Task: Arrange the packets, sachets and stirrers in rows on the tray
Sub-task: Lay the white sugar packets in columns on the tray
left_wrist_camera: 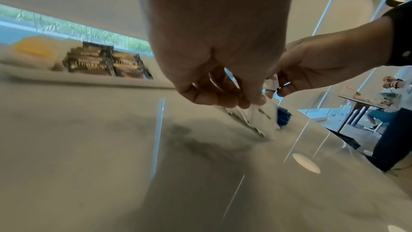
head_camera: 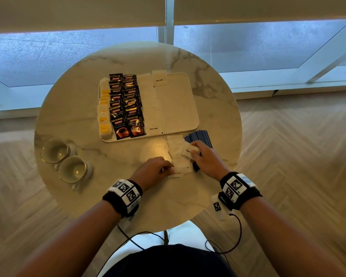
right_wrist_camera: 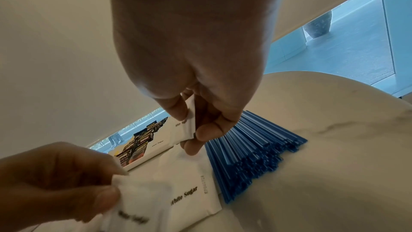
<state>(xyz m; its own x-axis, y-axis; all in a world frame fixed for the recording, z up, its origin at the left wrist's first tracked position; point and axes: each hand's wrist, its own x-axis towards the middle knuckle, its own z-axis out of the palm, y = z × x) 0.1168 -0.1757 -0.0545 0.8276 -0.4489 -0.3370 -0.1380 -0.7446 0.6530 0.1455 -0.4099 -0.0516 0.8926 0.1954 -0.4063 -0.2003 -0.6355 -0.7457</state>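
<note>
A white tray (head_camera: 180,100) holds a row of yellow-and-white sachets (head_camera: 104,108), two rows of black coffee packets (head_camera: 126,104) and a row of white sugar sachets (head_camera: 150,104). Loose white sugar sachets (head_camera: 175,148) lie on the table in front of the tray, beside a bundle of blue stirrers (head_camera: 200,136). My left hand (head_camera: 169,169) pinches the edge of the nearest loose sachets (right_wrist_camera: 138,191) on the table. Just above the stirrers (right_wrist_camera: 245,147), my right hand (right_wrist_camera: 190,123) holds one sugar sachet (right_wrist_camera: 188,131) between thumb and fingers.
Two glass cups (head_camera: 55,149) (head_camera: 73,168) stand at the table's left edge. The round marble table (head_camera: 108,188) ends close behind my wrists. The tray's right half is bare. A seated person (left_wrist_camera: 392,94) is far off in the left wrist view.
</note>
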